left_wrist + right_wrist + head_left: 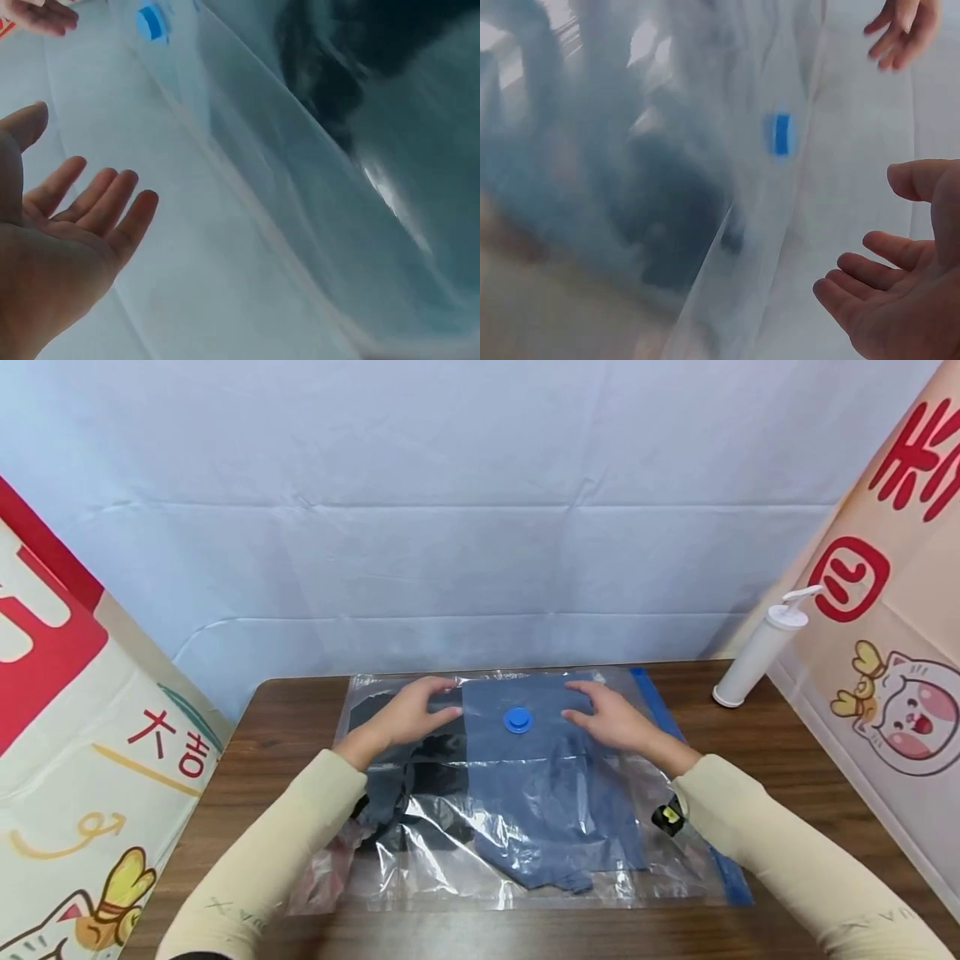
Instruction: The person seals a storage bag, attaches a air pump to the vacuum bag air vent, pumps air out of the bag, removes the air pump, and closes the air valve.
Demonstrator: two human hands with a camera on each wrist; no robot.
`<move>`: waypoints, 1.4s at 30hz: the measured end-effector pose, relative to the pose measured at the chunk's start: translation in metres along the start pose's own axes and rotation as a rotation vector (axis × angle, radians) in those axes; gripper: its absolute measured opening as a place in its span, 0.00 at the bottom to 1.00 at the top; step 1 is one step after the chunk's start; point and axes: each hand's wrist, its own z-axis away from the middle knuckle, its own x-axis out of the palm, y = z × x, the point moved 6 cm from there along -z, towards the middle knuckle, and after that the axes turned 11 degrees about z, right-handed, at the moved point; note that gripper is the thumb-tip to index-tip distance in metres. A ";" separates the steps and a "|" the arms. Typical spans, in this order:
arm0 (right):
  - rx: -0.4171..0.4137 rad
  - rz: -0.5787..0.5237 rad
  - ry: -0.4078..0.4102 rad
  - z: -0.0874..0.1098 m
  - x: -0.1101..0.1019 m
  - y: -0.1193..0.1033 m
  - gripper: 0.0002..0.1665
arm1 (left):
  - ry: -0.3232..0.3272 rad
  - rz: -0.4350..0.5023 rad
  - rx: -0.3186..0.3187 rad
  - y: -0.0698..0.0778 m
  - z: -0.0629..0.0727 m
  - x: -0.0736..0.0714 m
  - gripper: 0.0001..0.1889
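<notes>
A clear plastic vacuum storage bag (420, 893) lies flat across the table. Folded inside are a black garment (442, 814) on the left and a blue one (525, 793) on the right. A round blue valve cap (517, 720) sits on the bag's upper middle, and a blue zip strip (660, 702) edges its right side. My left hand (411, 714) hovers over the black garment, fingers spread and holding nothing. On the other side of the cap, my right hand (611, 718) is held the same way, palm facing inward. Both wrist views show the fingers relaxed and apart from the bag.
A white hand pump (761, 656) stands at the table's back right corner. The brown wooden table (247, 777) backs onto a pale cloth wall (450, 552), with printed cloth panels on both sides. A small black and yellow item (667, 817) shows by the right cuff.
</notes>
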 end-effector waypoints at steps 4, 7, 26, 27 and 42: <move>0.020 -0.091 -0.034 -0.018 0.012 -0.010 0.33 | -0.008 0.014 -0.040 0.001 -0.021 0.019 0.30; 0.021 -0.165 -0.021 -0.031 0.023 -0.014 0.29 | 0.000 0.021 -0.077 -0.003 -0.035 0.035 0.31; 0.039 -0.279 0.082 -0.050 0.077 -0.006 0.25 | -0.046 -0.051 -0.157 -0.024 -0.060 0.098 0.30; 0.054 -0.275 0.091 -0.050 0.077 -0.005 0.25 | -0.035 -0.059 -0.156 -0.024 -0.060 0.099 0.30; 0.086 -0.194 0.177 -0.047 0.082 -0.006 0.25 | 0.043 -0.022 -0.166 -0.025 -0.058 0.102 0.27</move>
